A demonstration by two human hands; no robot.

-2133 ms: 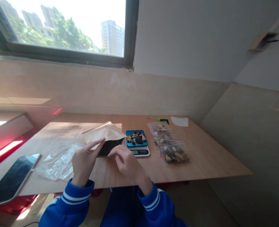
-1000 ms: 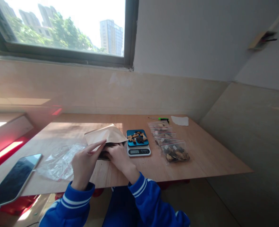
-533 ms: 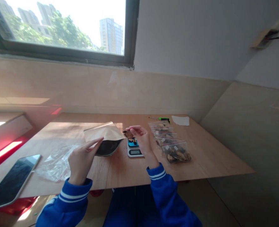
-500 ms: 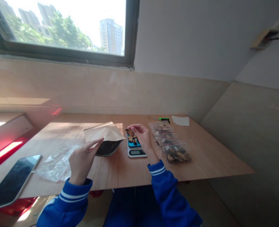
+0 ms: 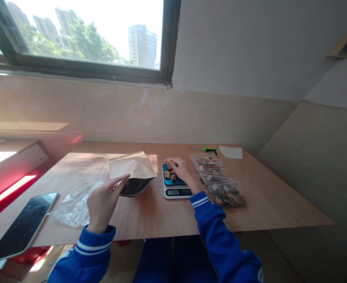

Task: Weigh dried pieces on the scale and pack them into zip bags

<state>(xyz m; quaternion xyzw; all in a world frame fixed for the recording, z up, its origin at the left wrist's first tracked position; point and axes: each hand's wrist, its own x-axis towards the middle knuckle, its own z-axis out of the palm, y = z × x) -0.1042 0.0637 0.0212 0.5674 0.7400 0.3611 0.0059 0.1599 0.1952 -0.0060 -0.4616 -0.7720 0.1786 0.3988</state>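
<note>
- Wooden table with its far edge along a tiled wall; sun from the window falls across its far left corner.
- Kraft paper bag left of the table's middle, tilted, its dark-lined mouth open toward the near edge. The left hand has its rim pinched between thumb and fingers.
- Digital kitchen scale just right of the bag, display toward the near edge, dried brown pieces on its blue pan. The right hand reaches over the pan, fingers bent close together; whether they grip a piece, I cannot tell.
- Several zip bags of similar pieces overlap in a row along the scale's right. Those are filled; the pieces on the pan lie loose, so portioning looks partway.
- Beyond them, near the far edge, a screwdriver and white paper.
- Toward the left edge, crumpled clear plastic, then a phone.
- Compared with half a second ago, the right hand has lowered from holding a dark piece above the pan; two seconds ago it was at the bag's mouth. The left hand's pinch is unchanged.
</note>
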